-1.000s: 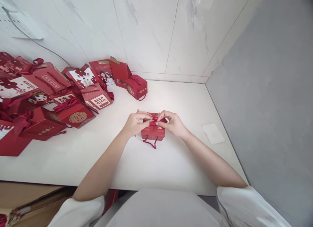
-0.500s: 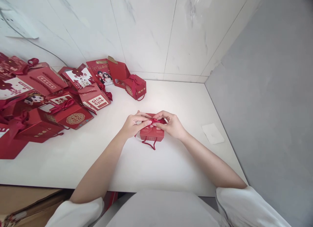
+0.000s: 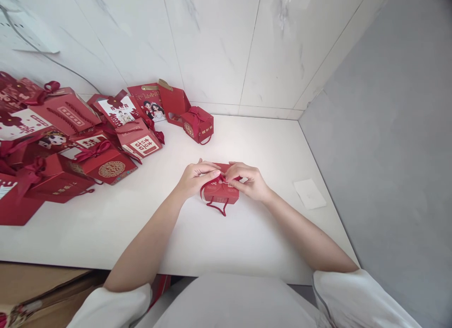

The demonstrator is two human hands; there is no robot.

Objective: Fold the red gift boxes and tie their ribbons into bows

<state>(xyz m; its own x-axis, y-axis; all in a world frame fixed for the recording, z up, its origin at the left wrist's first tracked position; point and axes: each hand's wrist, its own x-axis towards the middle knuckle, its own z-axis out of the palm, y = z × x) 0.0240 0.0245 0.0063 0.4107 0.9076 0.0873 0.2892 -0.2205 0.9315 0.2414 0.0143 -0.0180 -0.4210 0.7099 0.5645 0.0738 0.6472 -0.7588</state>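
Observation:
A small red gift box (image 3: 221,196) rests on the white table in front of me, its dark red rope handle (image 3: 219,207) hanging down on the near side. Over the top of the box runs a red ribbon (image 3: 221,179), gathered in the middle. My left hand (image 3: 197,178) pinches the ribbon from the left between thumb and fingers. From the right, my right hand (image 3: 247,180) pinches it too, and a loop of ribbon shows by its fingers. Both hands nearly meet above the box and hide part of its top.
Several red gift boxes with bows (image 3: 111,168) are piled at the left. Another ribboned box (image 3: 198,124) stands at the back, beside an open red box (image 3: 173,102). A white paper (image 3: 310,194) lies at the right. A tiled wall (image 3: 212,45) and a grey wall (image 3: 391,144) border the table (image 3: 183,243).
My right hand's fingers have shifted on the ribbon, and the knot area looks narrower. The left hand keeps its pinch. The whole view has shifted slightly.

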